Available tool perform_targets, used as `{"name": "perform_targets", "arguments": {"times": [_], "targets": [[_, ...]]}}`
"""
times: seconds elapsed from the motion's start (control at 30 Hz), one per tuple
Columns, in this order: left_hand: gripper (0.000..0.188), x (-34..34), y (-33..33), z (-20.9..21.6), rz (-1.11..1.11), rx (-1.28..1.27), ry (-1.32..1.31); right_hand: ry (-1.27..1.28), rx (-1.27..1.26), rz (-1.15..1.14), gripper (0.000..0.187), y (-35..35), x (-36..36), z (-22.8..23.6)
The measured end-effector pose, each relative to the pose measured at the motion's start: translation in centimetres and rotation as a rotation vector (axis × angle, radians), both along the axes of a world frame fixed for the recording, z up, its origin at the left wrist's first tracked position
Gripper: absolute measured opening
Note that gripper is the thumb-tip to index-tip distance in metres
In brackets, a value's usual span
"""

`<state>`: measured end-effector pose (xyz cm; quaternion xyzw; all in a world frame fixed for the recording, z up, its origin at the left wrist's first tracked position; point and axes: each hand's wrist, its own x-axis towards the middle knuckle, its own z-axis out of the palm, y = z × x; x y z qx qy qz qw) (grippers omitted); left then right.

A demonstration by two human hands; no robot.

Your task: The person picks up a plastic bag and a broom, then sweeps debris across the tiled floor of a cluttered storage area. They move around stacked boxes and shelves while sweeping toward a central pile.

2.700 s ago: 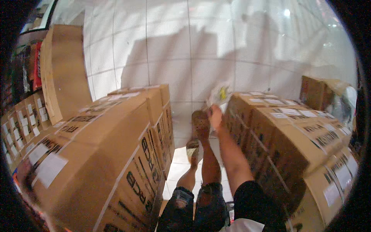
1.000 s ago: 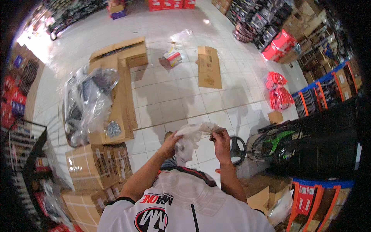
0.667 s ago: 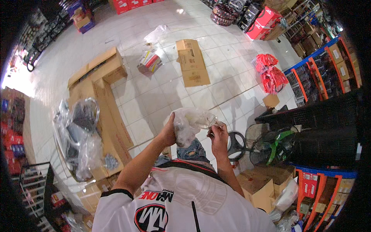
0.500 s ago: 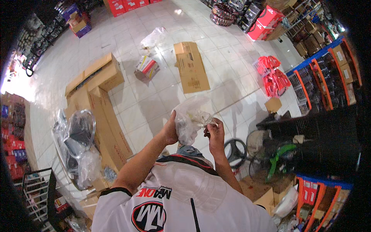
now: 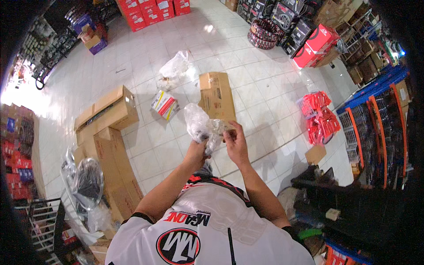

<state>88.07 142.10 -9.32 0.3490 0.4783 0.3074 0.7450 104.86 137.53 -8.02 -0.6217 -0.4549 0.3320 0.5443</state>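
Person's view over the front of a white shirt (image 5: pixel 212 225), both forearms extended forward. The left hand (image 5: pixel 198 153) has its fingers curled around the lower part of a crumpled clear plastic bag (image 5: pixel 197 120); the right hand (image 5: pixel 235 143) pinches the bag's right side between thumb and fingers. The bag is thus held up between the two hands, above the tiled floor (image 5: pixel 251 128); its contents cannot be told. To the left, a plastic-wrapped article (image 5: pixel 88 183) lies beside a long brown carton (image 5: pixel 115 163). Beyond the hands, a flat cardboard piece (image 5: pixel 216 95) lies on the floor, with a white, red and yellow box (image 5: pixel 165 106) to its left. To the right, red bundles (image 5: pixel 320 117) lie near a rack with orange uprights (image 5: pixel 377 137). Farther off are a sheet of clear plastic (image 5: pixel 175 65), a stack of tyres (image 5: pixel 264 35) and, at the upper edge, red cartons (image 5: pixel 152 12).
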Motion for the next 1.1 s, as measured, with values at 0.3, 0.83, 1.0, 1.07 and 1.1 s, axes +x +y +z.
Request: {"name": "perform_targets", "arguments": {"times": [0.3,0.83,1.0,1.07,1.1], "targets": [[0.036,13.3,21.8,-3.4,-0.063,-0.162,-0.249,-0.663,0.05,0.618,0.051,20.1,14.0,-1.5],[0.087,45.3,47.3,-15.5,-0.4,-0.06,0.457,-0.022,-0.478,-0.482,0.039,12.5,59.6,-9.5],[0.053,64.8,42.4,-15.1,-0.781,0.255,0.606,-0.065,-0.399,-0.445,0.036,15.4,70.8,-8.5],[0.053,68.3,42.9,-16.9,-0.887,0.648,0.585,-0.105,-0.468,-0.419,0.036,15.6,76.1,-8.5],[0.043,69.1,43.8,-18.2,-0.819,0.599,0.564,-0.113,-0.556,-0.397,0.036,15.5,78.0,-8.7]]}}
